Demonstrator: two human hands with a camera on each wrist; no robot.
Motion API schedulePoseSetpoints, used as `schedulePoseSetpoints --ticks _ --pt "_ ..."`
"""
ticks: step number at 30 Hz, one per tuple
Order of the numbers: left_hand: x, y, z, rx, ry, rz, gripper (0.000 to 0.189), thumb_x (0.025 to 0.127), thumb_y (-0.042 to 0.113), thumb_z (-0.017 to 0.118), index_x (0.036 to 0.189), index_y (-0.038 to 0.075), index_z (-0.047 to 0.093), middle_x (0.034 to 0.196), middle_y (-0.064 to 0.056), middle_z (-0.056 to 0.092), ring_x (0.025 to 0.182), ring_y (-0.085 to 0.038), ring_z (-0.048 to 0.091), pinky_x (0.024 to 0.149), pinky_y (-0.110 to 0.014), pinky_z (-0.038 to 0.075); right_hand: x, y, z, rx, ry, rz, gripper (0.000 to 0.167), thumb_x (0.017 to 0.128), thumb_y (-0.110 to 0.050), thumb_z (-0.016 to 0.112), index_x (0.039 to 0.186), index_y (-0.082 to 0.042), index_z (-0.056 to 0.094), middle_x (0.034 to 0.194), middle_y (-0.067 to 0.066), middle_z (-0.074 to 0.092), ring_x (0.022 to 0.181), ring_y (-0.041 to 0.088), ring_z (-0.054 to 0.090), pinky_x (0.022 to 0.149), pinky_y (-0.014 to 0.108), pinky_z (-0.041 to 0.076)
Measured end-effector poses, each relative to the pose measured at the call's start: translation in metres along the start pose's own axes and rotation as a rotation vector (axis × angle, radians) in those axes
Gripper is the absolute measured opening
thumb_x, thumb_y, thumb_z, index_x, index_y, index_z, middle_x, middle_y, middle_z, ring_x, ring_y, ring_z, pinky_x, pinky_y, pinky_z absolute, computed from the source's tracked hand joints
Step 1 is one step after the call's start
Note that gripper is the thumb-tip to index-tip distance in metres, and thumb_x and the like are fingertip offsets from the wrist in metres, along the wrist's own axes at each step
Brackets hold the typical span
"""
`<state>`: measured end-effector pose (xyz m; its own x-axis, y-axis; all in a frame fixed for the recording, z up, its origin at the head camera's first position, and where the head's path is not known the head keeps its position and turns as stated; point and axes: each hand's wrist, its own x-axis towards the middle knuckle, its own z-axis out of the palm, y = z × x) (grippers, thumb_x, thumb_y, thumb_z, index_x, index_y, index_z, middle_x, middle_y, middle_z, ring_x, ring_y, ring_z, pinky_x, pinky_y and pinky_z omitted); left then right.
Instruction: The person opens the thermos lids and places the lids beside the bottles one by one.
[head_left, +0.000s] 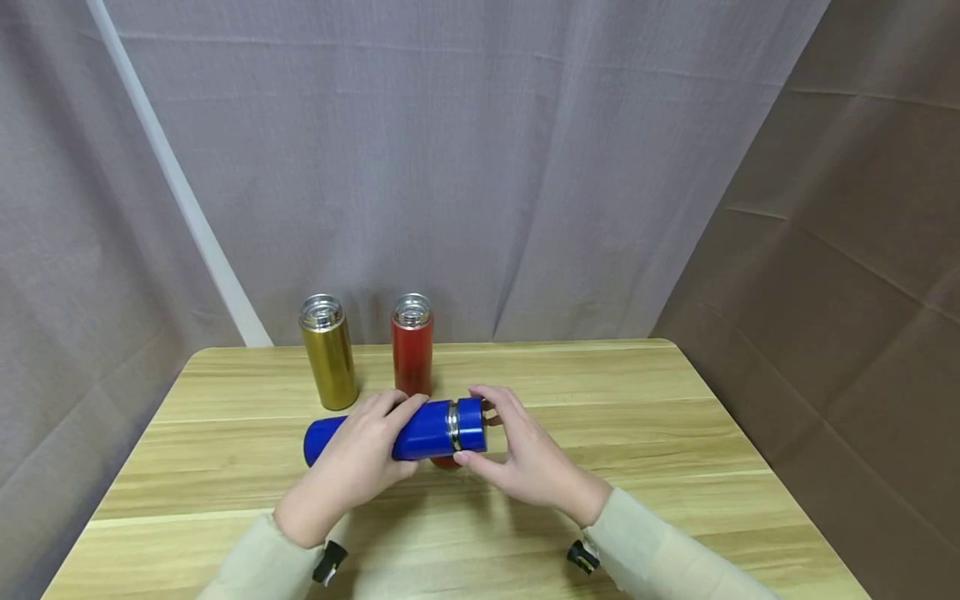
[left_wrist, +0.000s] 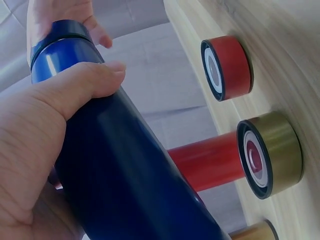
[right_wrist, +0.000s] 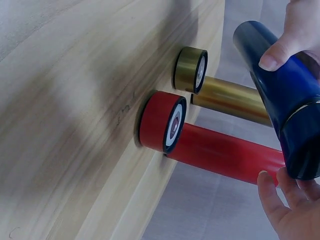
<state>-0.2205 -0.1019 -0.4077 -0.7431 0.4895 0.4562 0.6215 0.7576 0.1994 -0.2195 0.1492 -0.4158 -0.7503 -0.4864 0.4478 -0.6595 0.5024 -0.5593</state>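
A blue thermos bottle (head_left: 426, 435) is held sideways above the table, its capped end to the right. My left hand (head_left: 367, 442) grips its body from above, the thumb lying along it in the left wrist view. My right hand (head_left: 525, 450) is at the blue lid (head_left: 472, 425), fingers curved round its end and thumb at its lower edge. A silver band shows between lid and body. Behind stand a gold thermos bottle (head_left: 330, 362) and a red thermos bottle (head_left: 412, 354), both lidless with silver necks.
A red lid (right_wrist: 159, 121) and a gold lid (right_wrist: 187, 69) sit on the wooden table (head_left: 637, 433), inner sides up. The head view shows only a bit of the red lid under the blue bottle. Grey curtains (head_left: 450, 167) hang behind the table.
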Motion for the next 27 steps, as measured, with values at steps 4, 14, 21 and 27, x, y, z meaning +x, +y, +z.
schedulePoseSetpoints --ticks 4,14,21,27 --pt "-0.0002 0.0016 0.0009 -0.005 -0.009 0.003 0.078 0.068 0.034 0.087 0.137 0.016 0.053 0.116 -0.005 0.057 0.11 -0.026 0.053 0.098 -0.044 0.043 0.0005 -0.0017 -0.0009 0.018 0.021 0.036 0.072 0.086 -0.048 0.068 0.145 -0.031 0.031 0.137 -0.008 0.042 0.115 0.012 0.051 0.09 0.035 0.05" --pt "-0.0008 0.0042 0.0002 -0.001 -0.011 0.004 0.079 0.068 0.037 0.087 0.137 0.016 0.053 0.117 -0.005 0.057 0.109 -0.025 0.054 0.097 -0.044 0.044 -0.0008 -0.0021 -0.0021 0.071 0.005 0.174 0.053 0.094 -0.047 0.057 0.138 -0.021 0.044 0.106 -0.002 0.06 0.089 0.009 0.059 0.075 0.032 0.054" --pt "-0.0015 0.0029 0.0 0.002 -0.003 0.007 0.079 0.068 0.037 0.087 0.136 0.016 0.053 0.116 -0.005 0.057 0.11 -0.025 0.054 0.097 -0.043 0.044 -0.0016 -0.0029 -0.0027 0.058 -0.029 0.101 0.063 0.089 -0.049 0.065 0.142 -0.029 0.037 0.125 -0.007 0.051 0.097 0.009 0.056 0.078 0.029 0.053" --pt "-0.0016 0.0024 0.0006 0.007 -0.003 0.017 0.079 0.068 0.036 0.088 0.136 0.015 0.054 0.116 -0.005 0.057 0.109 -0.025 0.054 0.097 -0.043 0.044 -0.0009 -0.0022 -0.0049 0.083 -0.067 0.105 0.064 0.087 -0.047 0.068 0.141 -0.033 0.036 0.128 -0.007 0.049 0.1 0.011 0.055 0.081 0.032 0.053"
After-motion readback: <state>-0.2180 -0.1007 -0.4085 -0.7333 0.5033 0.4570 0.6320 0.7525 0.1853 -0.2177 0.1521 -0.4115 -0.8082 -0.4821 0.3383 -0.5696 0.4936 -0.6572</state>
